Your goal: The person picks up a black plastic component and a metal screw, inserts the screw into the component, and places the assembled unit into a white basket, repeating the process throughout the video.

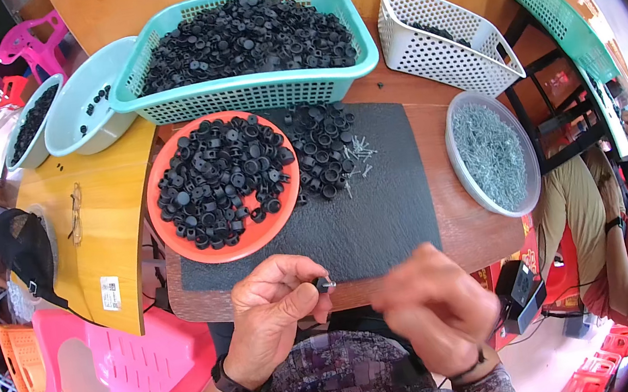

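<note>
My left hand [273, 302] pinches a small black plastic cap [322, 284] between thumb and fingers, just off the table's front edge. A bit of shiny metal, like a screw's end, sticks out of the cap toward the right. To its right, my right hand [437, 303] hangs apart from it, smeared by motion, its fingers curled. Whether it holds anything is not visible. Beyond my hands, an orange-red plate [235, 253] is heaped with round black caps. More black caps [321, 147] lie beside it on a dark mat [392, 209], next to several loose screws [357, 151].
A teal basket [244, 97] full of black parts stands at the back. Right of it are a white basket [442, 53] and a round tub [454, 152] of screws. Blue basins [68, 134] sit left, above a pink chair [126, 375]. Another person [620, 257] sits at right.
</note>
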### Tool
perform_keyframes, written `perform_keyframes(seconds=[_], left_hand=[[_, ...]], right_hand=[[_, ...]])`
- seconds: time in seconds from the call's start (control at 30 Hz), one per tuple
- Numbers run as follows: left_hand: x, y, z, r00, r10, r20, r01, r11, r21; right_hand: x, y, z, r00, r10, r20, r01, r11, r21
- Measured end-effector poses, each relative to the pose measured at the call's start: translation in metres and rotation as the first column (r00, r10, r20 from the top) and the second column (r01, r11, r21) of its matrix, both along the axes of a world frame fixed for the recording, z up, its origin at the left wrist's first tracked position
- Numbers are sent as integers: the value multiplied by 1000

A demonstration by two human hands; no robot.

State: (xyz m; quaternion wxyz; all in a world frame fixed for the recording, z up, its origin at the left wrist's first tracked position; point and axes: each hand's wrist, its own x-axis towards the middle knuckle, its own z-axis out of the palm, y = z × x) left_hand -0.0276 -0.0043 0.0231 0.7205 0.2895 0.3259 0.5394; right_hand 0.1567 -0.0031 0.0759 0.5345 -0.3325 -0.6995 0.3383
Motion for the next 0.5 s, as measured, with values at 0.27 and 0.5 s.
perform_keyframes(seconds=[0.27,0.5], left_hand=[[-2,-8,3,998,40,-55,-41,999,-23],[-3,-12,-8,996,64,-55,-62,997,38]], right_hand=[[-24,13,-27,980,-80,182,61,993,104],[-38,17,-33,968,-103,231,52,976,213]])
